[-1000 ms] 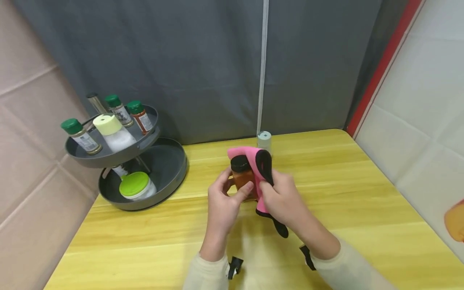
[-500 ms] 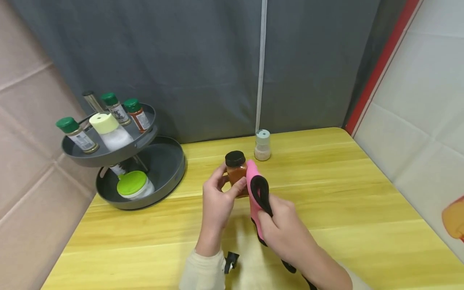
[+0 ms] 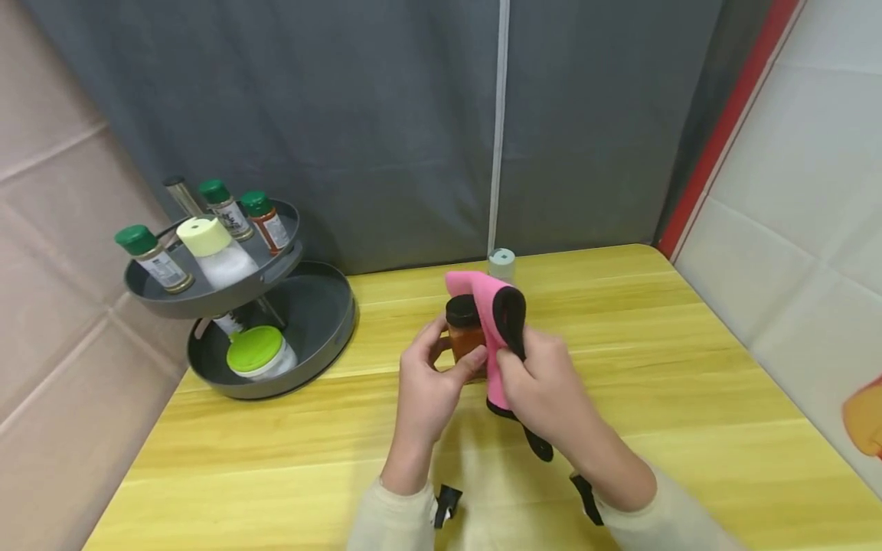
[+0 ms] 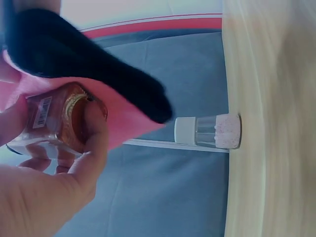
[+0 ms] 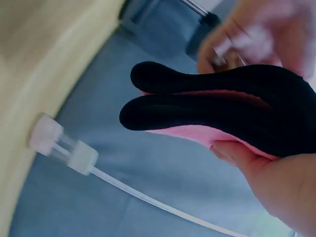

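Observation:
My left hand (image 3: 429, 394) grips a small glass spice jar (image 3: 465, 338) with a black lid and reddish-brown contents. The jar is held up off the table; its base and a barcode label show in the left wrist view. In my right hand (image 3: 551, 386) is a folded pink cloth (image 3: 475, 283) with black edging, pinched under the thumb. The cloth lies against the jar's right side, and its top fold reaches up behind the lid. In the right wrist view the black-edged cloth (image 5: 217, 101) hides most of the jar.
Behind the cloth stands a shaker (image 4: 207, 131) with a pale lid and pinkish contents. A grey two-tier rack (image 3: 341, 325) at left bears green-capped spice bottles (image 3: 161, 264), a yellow-capped shaker (image 3: 220, 252) and a green-lidded tub (image 3: 255, 352). A grey curtain (image 3: 331, 115) hangs behind the table (image 3: 654, 344).
The right hand drew the cloth down along the jar towards me, then brought it back up by the lid. The left hand kept its hold on the jar, shifting slightly.

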A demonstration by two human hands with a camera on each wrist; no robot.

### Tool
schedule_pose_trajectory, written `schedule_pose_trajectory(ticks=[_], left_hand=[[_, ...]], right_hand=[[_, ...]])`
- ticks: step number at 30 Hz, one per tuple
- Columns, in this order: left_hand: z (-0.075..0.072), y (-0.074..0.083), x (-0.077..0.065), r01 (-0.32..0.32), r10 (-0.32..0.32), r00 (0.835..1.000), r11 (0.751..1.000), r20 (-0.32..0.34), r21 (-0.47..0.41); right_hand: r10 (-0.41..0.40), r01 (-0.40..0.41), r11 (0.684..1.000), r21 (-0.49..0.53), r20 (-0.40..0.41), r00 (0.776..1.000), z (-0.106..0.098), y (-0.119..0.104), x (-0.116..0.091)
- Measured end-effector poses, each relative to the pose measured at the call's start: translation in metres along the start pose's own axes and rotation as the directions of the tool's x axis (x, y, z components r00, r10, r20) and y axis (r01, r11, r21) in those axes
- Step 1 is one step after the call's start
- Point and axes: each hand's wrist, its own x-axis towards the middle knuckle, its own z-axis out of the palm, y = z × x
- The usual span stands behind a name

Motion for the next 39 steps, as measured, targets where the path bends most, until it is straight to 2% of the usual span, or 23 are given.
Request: schedule_pose_trajectory(ticks=[4,7,10,12,15,19,22,24,26,31,36,39], left_hand=[[-0.004,-0.002,0.004,-0.013,0.014,0.999,1.0,-0.038,0.003],[-0.007,-0.002,0.008,-0.024,0.024,0.998,1.0,-0.054,-0.005],[-0.008,-0.002,0.01,-0.026,0.026,0.999,1.0,-0.04,-0.006],[-0.008,-0.002,0.01,-0.026,0.026,0.999,1.0,-0.034,0.0],[-0.007,-0.002,0.011,-0.031,0.031,0.999,0.999,-0.037,0.008],[-0.004,-0.004,0.01,-0.031,0.032,0.999,0.999,-0.035,0.012],[0.0,-0.004,0.008,-0.022,0.022,1.0,1.0,-0.016,0.022],[0.002,-0.004,0.007,-0.015,0.015,1.0,1.0,-0.001,0.019],[0.004,-0.003,0.007,-0.006,0.006,1.0,1.0,0.009,0.01],[0.004,-0.002,0.014,0.013,-0.013,1.0,1.0,-0.003,0.006],[0.002,-0.003,0.03,0.015,-0.015,1.0,1.0,-0.027,0.007],[0.002,-0.004,0.038,0.023,-0.023,0.999,1.0,-0.026,-0.003]], right_hand=[[0.078,-0.078,0.997,0.004,0.043,0.996,0.016,0.019,-0.009],[0.171,-0.173,0.985,0.008,0.13,0.977,0.023,0.027,-0.018],[0.237,-0.239,0.971,-0.01,0.191,0.953,0.022,0.026,-0.025],[0.24,-0.239,0.971,-0.028,0.201,0.95,0.018,0.021,-0.03],[0.187,-0.18,0.982,-0.055,0.179,0.966,0.011,0.008,-0.037],[0.007,-0.003,0.999,-0.054,0.082,0.997,0.0,-0.009,-0.04],[-0.132,0.132,0.99,-0.045,0.0,0.991,-0.007,-0.017,-0.034],[-0.159,0.157,0.987,-0.04,-0.03,0.987,-0.011,-0.02,-0.027],[-0.131,0.13,0.991,-0.029,-0.033,0.991,-0.014,-0.02,-0.019],[0.035,-0.035,0.999,-0.011,0.004,0.999,-0.01,-0.007,0.007],[0.179,-0.183,0.981,0.066,0.073,0.981,0.002,0.017,0.02],[0.21,-0.216,0.975,0.051,0.105,0.972,0.006,0.025,0.017]])
